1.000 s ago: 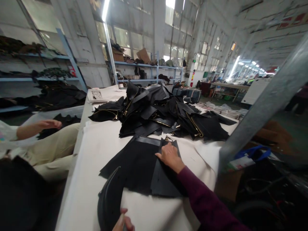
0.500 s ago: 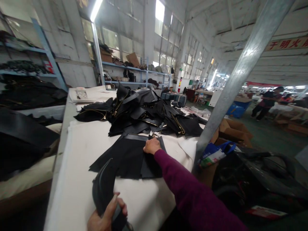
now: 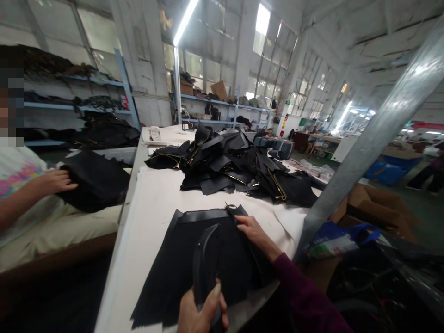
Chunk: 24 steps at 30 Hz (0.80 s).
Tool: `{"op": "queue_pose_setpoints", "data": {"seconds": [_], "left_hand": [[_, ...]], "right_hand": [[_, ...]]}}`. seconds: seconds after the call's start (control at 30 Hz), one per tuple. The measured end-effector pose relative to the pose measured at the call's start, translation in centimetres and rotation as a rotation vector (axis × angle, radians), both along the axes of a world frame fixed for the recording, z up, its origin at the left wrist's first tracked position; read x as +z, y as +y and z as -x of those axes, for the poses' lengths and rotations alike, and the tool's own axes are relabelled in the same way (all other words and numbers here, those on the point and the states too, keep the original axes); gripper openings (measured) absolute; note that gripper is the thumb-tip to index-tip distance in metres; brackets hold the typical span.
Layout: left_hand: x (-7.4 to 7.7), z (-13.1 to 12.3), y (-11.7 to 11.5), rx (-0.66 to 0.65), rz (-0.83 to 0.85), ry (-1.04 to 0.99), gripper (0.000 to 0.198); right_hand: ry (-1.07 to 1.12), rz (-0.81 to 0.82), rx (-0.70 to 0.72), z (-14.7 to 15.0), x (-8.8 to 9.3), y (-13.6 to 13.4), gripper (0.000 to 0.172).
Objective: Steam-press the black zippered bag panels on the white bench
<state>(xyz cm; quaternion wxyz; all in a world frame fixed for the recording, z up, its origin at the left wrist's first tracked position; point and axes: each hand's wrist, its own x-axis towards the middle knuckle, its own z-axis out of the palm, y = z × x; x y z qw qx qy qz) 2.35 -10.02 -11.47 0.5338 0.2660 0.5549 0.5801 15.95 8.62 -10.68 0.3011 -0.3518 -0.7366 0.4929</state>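
Observation:
My left hand, low in the head view, is closed around a curved black piece with a smooth leather-like surface and a pointed upper end. Its exact kind is unclear. Beneath it a flat black fabric panel, with a shiny band along its top, lies on the white-covered table. My right hand pinches this panel's upper right part. Just beyond those fingertips is a small metal ring. Part of the panel is hidden behind my left hand and the curved piece.
A heap of black pieces with gold zippers covers the table's far part. A slanted metal post rises at the right, beside a blue bag and cardboard boxes. At the left, another person's hand holds black material.
The camera view has turned left, bringing another person into sight. The panel has come nearer me, away from the heap. The curved piece has moved over the panel and stands more upright.

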Motion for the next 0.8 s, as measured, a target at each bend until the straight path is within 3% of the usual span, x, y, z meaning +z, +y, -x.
{"op": "queue_pose_setpoints", "data": {"seconds": [0.3,0.47,0.6,0.8], "left_hand": [[-0.9,-1.4,1.7,-0.049,0.007,0.015,0.045],[0.3,-1.5,2.3,-0.046,0.018,0.136,0.044],[1.3,-1.3,1.8,-0.01,0.076,0.133,0.045],[0.6,-1.5,0.0,-0.068,0.098,0.037,0.048]], "right_hand": [[0.264,0.22,0.166,-2.2,-0.7,-3.5,0.042],[0.291,0.304,0.219,-2.9,-1.7,-4.6,0.038],[0.37,0.371,0.181,-2.8,-1.8,-4.4,0.041],[0.379,0.37,0.198,-3.2,-1.1,-3.5,0.043]]}}
